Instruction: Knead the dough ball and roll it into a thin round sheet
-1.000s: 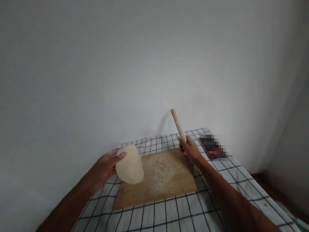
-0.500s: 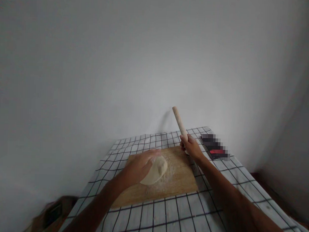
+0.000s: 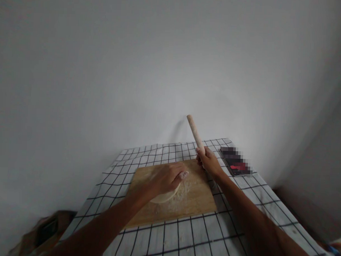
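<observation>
A flattened round of pale dough (image 3: 164, 197) lies on a wooden board (image 3: 196, 203), partly hidden under my left hand (image 3: 171, 176). That hand is closed above the dough, its thumb and fingertips whitened with flour. Whatever it may hold is hidden. My right hand (image 3: 210, 161) is wrapped round the lower part of a wooden rolling pin (image 3: 195, 132), at the board's far right corner. The pin tilts upward, its free end pointing away and to the left, clear of the dough. Loose flour (image 3: 185, 188) is scattered on the board to the right of the dough.
The board rests on a table with a white and black checked cloth (image 3: 180, 242). A dark flat item with a red patch (image 3: 239, 166), partly blurred out, lies right of my right hand. A wall (image 3: 161, 68) stands behind the table. A brown box-like thing (image 3: 51, 228) is low at left.
My left hand has moved right across the dough, and its fingers have gone from stretched out to curled in. The right hand still holds the rolling pin. The view has shifted slightly.
</observation>
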`<state>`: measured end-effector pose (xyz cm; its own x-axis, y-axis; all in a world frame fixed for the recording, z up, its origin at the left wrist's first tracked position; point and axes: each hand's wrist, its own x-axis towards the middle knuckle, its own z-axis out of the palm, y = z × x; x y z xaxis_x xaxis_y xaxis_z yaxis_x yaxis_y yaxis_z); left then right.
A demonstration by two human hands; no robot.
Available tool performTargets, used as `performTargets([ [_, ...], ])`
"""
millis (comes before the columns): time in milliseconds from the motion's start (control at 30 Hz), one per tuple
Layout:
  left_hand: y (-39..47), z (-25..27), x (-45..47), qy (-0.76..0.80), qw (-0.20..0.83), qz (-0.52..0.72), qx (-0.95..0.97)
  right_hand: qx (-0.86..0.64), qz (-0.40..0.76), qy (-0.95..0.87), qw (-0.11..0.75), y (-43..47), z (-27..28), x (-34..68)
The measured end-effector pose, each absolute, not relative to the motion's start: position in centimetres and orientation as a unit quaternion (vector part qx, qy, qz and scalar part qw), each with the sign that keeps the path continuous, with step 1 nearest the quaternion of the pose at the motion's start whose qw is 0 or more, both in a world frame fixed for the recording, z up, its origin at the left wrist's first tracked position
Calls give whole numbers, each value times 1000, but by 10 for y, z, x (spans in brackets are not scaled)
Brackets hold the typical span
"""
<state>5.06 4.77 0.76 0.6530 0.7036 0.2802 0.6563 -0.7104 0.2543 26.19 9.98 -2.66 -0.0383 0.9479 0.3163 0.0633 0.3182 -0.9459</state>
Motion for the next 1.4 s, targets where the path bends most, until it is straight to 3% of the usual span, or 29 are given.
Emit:
performTargets([
  [200,48,19,65,381,37,169,908,-427,396,-604,544,97,-26,261],
  [400,-54,16,37,386,-85,90,914,-426,396,-593,556,98,-21,265],
  [567,-86,3,5,475,-4,171,863,-431,400,-588,556,99,-22,265],
  [700,-65,8,11,492,64,154,854,-436,401,-590,548,96,-25,265],
  [1400,-76,3,-9,424,20,148,893,-439,389,-615,527,99,-34,266],
])
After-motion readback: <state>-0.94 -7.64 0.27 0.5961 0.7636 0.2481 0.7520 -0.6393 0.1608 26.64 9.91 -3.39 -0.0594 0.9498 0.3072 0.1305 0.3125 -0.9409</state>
